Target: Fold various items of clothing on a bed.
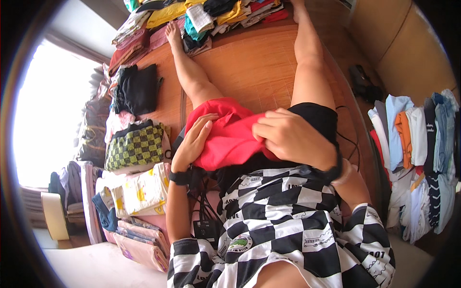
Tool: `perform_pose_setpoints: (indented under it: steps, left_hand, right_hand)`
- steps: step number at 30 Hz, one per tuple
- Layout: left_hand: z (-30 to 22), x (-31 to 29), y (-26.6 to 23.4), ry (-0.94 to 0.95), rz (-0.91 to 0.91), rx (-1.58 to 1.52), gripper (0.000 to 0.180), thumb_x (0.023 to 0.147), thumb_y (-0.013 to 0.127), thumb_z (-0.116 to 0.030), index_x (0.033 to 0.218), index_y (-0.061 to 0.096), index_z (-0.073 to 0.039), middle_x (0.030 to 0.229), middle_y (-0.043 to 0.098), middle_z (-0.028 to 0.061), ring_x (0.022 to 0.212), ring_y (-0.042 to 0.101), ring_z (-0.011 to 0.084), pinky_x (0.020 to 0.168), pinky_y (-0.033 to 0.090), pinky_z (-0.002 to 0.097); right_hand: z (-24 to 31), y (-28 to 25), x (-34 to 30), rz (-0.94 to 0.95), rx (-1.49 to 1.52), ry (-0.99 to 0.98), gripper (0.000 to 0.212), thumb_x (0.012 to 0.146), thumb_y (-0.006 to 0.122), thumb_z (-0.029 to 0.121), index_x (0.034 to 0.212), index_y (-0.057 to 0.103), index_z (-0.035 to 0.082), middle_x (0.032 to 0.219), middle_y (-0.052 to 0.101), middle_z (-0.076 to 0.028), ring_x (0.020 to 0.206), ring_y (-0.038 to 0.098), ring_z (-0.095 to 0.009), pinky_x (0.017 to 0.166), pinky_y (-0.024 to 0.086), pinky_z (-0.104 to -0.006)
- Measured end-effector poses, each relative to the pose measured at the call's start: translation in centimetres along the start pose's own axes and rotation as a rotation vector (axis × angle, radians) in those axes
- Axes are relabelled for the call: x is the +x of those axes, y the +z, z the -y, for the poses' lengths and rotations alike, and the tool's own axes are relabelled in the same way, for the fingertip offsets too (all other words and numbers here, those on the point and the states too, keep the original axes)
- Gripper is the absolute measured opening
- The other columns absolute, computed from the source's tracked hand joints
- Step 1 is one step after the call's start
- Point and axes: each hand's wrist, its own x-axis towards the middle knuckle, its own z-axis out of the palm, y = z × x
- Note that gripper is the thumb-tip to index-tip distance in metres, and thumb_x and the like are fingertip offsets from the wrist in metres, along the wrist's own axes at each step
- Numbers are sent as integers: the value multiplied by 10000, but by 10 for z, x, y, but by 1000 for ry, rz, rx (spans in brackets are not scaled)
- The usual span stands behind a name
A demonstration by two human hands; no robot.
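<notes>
Our left hand (195,140): fingers extended, laid flat on red cloth (229,146); our right hand (284,135): curled in, gripping the same cloth.

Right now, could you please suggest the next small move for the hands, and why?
Perhaps the right hand should gently draw the red cloth flatter, since the cloth looks creased, the right fingers are curled on it, and the left hand rests against its other side, which could steady it.

We get bright daylight from the left window (48,115), which glares blank white; straight edges bow outward, and black vignetting swallows our corners.
</notes>
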Motion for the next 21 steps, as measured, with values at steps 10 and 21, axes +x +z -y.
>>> perform_pose_setpoints:
  steps: [10,21]
  left_hand:
    - [7,-1,-2,139,68,194,481,1024,651,-239,1446,573,-23,1440,599,169,1376,540,323,1165,394,413]
    - [-118,-51,38,376,-100,335,648,865,812,-441,1268,604,23,1157,666,178,1053,657,362,941,512,477]
  right_hand:
    - [15,-61,-13,5,396,183,224,733,478,-102,894,598,-2,836,630,-164,773,635,-353,708,506,-415]
    - [7,-16,-11,-110,356,214,197,793,444,-119,944,538,-34,855,581,-196,789,604,-384,731,495,-420]
